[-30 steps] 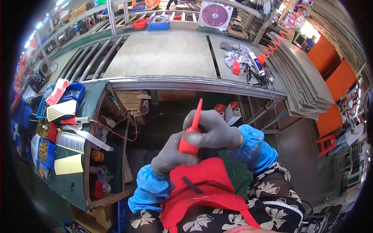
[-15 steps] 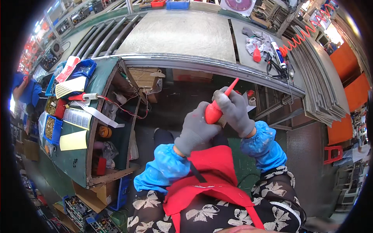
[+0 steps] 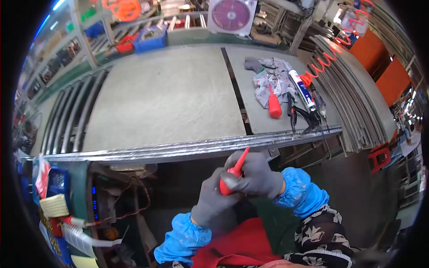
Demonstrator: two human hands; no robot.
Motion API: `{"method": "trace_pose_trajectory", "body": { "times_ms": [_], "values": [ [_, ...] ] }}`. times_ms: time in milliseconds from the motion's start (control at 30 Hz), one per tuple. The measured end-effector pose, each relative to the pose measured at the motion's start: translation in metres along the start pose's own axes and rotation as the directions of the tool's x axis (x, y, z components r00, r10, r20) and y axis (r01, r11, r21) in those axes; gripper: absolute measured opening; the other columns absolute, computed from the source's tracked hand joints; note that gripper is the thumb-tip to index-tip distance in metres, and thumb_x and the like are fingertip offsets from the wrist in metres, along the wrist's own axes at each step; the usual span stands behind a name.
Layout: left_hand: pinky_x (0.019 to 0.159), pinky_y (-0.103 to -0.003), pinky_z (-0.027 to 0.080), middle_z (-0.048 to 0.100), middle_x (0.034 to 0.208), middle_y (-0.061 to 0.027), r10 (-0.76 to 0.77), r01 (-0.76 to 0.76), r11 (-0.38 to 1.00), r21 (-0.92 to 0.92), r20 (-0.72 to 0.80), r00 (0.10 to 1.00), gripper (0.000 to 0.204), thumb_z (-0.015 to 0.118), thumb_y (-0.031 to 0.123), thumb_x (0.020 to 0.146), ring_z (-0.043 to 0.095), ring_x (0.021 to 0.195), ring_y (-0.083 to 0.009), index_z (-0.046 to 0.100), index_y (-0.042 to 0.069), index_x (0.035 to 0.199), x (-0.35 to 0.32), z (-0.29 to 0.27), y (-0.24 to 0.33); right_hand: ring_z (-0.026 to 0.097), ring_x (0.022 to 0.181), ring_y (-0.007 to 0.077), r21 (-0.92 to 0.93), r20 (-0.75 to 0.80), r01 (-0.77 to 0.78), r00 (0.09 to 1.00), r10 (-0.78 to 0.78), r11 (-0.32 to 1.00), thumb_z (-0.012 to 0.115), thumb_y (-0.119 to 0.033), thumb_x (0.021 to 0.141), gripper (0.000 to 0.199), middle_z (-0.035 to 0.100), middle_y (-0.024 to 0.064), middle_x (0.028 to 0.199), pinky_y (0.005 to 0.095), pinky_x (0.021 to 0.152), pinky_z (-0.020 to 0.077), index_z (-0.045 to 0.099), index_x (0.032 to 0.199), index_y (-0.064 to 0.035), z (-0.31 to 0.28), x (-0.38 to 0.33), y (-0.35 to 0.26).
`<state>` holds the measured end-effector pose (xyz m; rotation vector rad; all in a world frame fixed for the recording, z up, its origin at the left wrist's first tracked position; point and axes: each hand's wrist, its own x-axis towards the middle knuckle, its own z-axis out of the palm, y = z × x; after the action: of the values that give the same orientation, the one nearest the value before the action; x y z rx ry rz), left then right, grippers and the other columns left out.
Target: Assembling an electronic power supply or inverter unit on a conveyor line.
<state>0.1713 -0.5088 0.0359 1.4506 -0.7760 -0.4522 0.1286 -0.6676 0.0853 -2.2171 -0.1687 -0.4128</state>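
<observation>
The left hand (image 3: pixel 214 203) and right hand (image 3: pixel 257 175) wear grey gloves with bright blue sleeve covers; the squeeze bottle (image 3: pixel 233 173) between them is red; a second red bottle (image 3: pixel 274 105) lies by a grey rag (image 3: pixel 273 77) near the grey workbench's (image 3: pixel 165 98) right edge; the apron (image 3: pixel 241 245) is red; the sleeve (image 3: pixel 324 234) looks black with pale flowers.
</observation>
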Motion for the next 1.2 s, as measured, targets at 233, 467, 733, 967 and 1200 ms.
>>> {"method": "trace_pose_trajectory", "body": {
  "times_ms": [233,467,733,967,1200],
  "values": [
    [0.090,-0.037,0.052,0.061,0.119,-0.0153,-0.181,0.169,0.981,0.092,0.142,0.973,0.072,0.079,0.032,0.078,0.062,0.110,-0.0252,0.048,0.002,0.137,0.173,-0.004,-0.042,0.066,0.066,0.0269,-0.325,-0.408,-0.186,0.912,0.041,0.927,0.074,-0.031,0.082,0.028,0.064,0.0119,0.071,0.0358,0.059,0.0517,0.066,0.084,-0.0045,-0.126,0.075,0.122],
    [0.086,-0.033,0.051,0.066,0.106,-0.0157,-0.248,0.292,0.947,0.132,-0.273,0.929,0.060,0.072,0.031,0.083,0.065,0.100,-0.0218,0.053,-0.001,0.130,0.395,0.021,-0.075,0.065,0.067,0.0307,-0.417,-0.651,-0.496,0.748,0.131,0.762,0.072,-0.039,0.084,0.034,0.065,0.0115,0.073,0.0402,0.061,0.0502,0.067,0.088,-0.0062,-0.244,0.164,0.244],
    [0.095,-0.043,0.048,0.062,0.123,-0.0201,-0.260,0.456,0.679,0.575,-0.392,0.882,0.062,0.069,0.038,0.081,0.061,0.112,-0.0354,0.054,0.006,0.132,0.550,0.069,-0.141,0.064,0.073,0.0392,-0.387,-0.450,-0.582,0.796,0.405,0.715,0.059,-0.048,0.091,0.040,0.065,0.0172,0.075,0.0483,0.064,0.0487,0.065,0.088,-0.0080,-0.249,0.194,0.344],
    [0.077,-0.040,0.053,0.064,0.098,-0.0159,0.051,0.116,0.851,0.512,-0.300,0.953,0.042,0.065,0.023,0.079,0.065,0.088,-0.0315,0.065,0.008,0.118,0.522,0.113,-0.075,0.065,0.073,0.0367,-0.071,-0.477,-0.529,0.763,0.437,0.846,0.058,-0.037,0.094,0.031,0.066,0.0165,0.078,0.0428,0.063,0.0500,0.065,0.099,-0.0073,-0.264,0.167,0.367],
    [0.070,-0.044,0.052,0.060,0.088,-0.0147,-0.039,0.012,0.646,0.763,0.018,0.999,0.032,0.062,0.028,0.084,0.064,0.080,-0.0348,0.066,0.017,0.114,0.510,0.163,-0.086,0.064,0.072,0.0339,0.139,-0.426,-0.562,0.709,0.562,0.815,0.061,-0.029,0.094,0.026,0.065,0.0158,0.080,0.0395,0.064,0.0500,0.064,0.102,-0.0039,-0.262,0.143,0.364]
  ]
}}
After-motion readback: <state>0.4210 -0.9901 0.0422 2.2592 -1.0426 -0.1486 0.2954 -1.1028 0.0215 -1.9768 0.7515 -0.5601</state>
